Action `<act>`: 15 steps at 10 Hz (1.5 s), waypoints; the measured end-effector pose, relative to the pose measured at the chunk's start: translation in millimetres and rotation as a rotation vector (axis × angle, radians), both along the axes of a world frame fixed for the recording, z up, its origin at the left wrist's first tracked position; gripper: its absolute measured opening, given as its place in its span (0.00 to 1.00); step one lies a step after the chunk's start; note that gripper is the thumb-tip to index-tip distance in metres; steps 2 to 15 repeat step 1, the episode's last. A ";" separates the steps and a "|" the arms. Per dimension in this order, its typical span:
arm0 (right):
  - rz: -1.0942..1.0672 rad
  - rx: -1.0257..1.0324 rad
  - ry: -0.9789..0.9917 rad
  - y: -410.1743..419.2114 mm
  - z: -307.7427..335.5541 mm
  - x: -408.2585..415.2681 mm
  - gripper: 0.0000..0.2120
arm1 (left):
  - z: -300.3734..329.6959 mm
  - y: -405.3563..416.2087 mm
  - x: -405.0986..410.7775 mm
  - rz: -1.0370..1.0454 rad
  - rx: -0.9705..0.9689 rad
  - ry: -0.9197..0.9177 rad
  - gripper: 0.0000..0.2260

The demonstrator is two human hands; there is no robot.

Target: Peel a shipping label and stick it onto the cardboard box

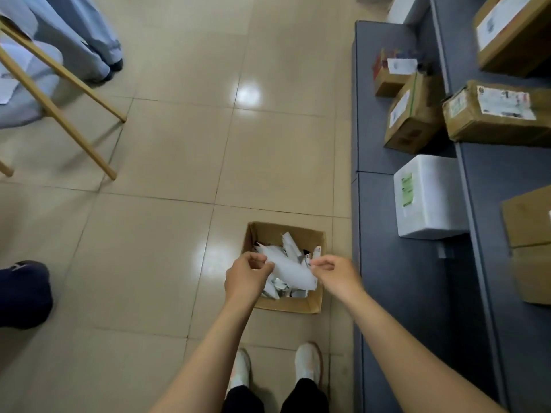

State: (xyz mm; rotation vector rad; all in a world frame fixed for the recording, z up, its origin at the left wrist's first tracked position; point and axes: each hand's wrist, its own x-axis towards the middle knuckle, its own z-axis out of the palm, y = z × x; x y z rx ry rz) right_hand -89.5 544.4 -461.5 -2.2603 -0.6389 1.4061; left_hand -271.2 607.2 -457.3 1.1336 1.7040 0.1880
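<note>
Both my hands hold a white, translucent backing sheet [290, 271] stretched between them, just above an open cardboard waste box [310, 305] on the floor. My left hand [246, 277] pinches the sheet's left end; my right hand [335, 271] pinches its right end. Inside the waste box lie several crumpled white paper scraps [290, 244]. On the grey shelves to the right stand cardboard boxes with labels stuck on them, one [410, 113] on the lower shelf and one [492, 113] higher up.
Grey shelving [375, 204] runs along the right, carrying a white foam box [429, 198] and more cardboard boxes [510, 31]. Wooden easel legs [68, 93] and another person's trouser legs [80, 34] stand at the far left. A dark shoe [24, 293] is at the left edge. My own feet [277, 368] are below.
</note>
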 end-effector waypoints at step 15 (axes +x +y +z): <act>-0.025 -0.016 -0.034 -4.4 -6.7 5.1 0.06 | -4.9 -0.9 0.0 0.006 0.002 0.028 0.06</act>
